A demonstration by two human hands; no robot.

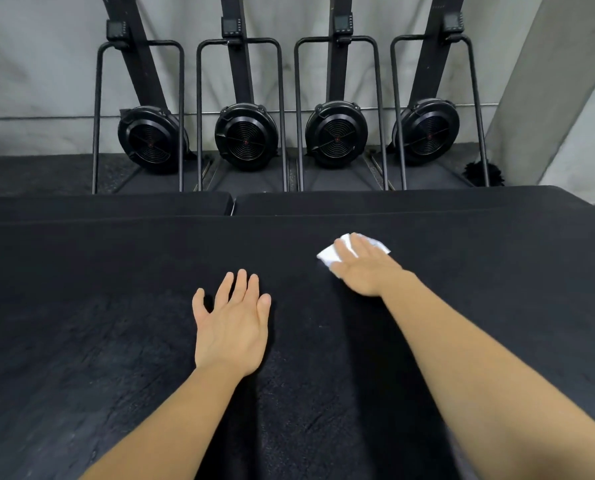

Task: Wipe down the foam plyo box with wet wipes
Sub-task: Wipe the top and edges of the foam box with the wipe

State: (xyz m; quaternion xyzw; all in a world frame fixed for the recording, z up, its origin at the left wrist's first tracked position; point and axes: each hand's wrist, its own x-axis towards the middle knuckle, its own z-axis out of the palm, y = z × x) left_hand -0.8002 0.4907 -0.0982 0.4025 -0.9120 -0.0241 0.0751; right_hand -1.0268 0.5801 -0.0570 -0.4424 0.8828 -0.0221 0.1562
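The black foam plyo box point(98, 306) fills the lower half of the view, its top facing me. My right hand point(362, 268) lies flat with straight fingers on a folded white wet wipe point(327, 255), pressing it onto the box top right of centre. Part of the wipe shows past the fingertips. My left hand point(232, 323) rests palm down on the box top near the middle, fingers spread and straight, holding nothing.
Two more black foam boxes point(393, 202) lie side by side just behind the near one, with a narrow gap between them. Beyond stand several upright black rowing machines point(244, 136) against a grey wall. A grey pillar point(566, 98) rises at the right.
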